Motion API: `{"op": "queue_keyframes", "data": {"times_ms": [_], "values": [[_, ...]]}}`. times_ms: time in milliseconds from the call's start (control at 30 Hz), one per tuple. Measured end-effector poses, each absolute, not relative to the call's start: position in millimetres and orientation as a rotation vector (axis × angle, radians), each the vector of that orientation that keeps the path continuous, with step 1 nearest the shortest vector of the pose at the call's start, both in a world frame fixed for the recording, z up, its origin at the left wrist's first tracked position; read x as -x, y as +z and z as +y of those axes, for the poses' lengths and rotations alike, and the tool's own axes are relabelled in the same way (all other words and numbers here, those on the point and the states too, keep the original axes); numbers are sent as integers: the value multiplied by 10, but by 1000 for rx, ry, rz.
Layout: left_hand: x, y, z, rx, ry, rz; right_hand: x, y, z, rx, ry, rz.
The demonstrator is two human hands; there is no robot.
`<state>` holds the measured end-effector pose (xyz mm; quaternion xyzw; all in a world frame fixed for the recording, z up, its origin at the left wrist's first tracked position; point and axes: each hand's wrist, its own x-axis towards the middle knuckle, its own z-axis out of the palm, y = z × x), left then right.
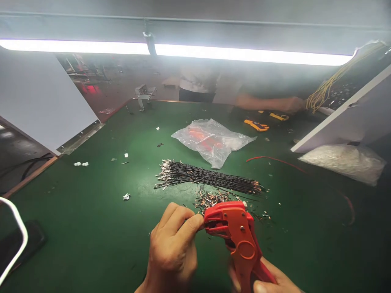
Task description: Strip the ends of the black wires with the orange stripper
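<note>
My right hand (271,280) grips the handles of a red crimping tool (236,236) at the bottom centre, its jaws pointing left. My left hand (174,244) is closed in a pinch right at the jaws, holding something small that I cannot make out. Just beyond the tool lies a bundle of thin black wires (207,177) with metal terminals at both ends, and a small heap of loose metal terminals (214,199) beside it. All of this rests on a green mat (91,228).
A clear plastic bag (212,140) with red contents lies behind the wires. Another person's arm (269,103) works across the table near yellow wires (324,91) and an orange-handled tool (257,125). A red wire (281,162), white bag (345,160) and white panels flank the sides.
</note>
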<state>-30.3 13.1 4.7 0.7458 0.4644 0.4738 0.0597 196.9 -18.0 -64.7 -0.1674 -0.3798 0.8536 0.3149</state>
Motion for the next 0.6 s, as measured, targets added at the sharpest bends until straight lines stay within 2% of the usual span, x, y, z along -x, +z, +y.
{"op": "queue_keyframes", "data": {"times_ms": [400,600], "values": [[353,66,183,-2365,1409,1361,-1929,-520,-151,765,2222,-1102],[346,64,200,-2346,1433,1369,-2017,-403,-140,814,2250,-981]]}}
